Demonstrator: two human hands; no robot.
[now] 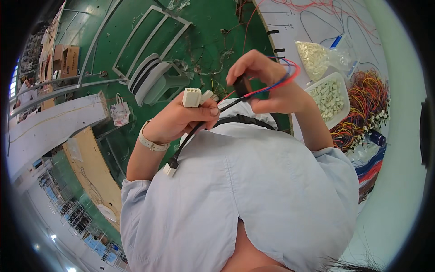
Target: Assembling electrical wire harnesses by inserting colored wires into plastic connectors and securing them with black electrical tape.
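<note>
My left hand (179, 119) is closed on a wire harness (192, 132) wrapped in black. A white multi-hole connector (192, 98) stands up from its fingers, with another pale connector (206, 96) beside it. The harness's lower end hangs against my shirt and ends in a small white plug (170, 169). My right hand (274, 84) has its fingers curled round a roll of black tape (243, 86), close to where the black wrapping stops. From there red and blue wires (293, 72) loop out past my right wrist.
At right, a white table (285, 34) holds a bag of cream-coloured parts (312, 59), a white tray (346, 109) of small white connectors and heaped coloured wires (362, 93). A grey-green stool (163, 84) and metal frame (136, 34) stand on the green floor. Further left are benches.
</note>
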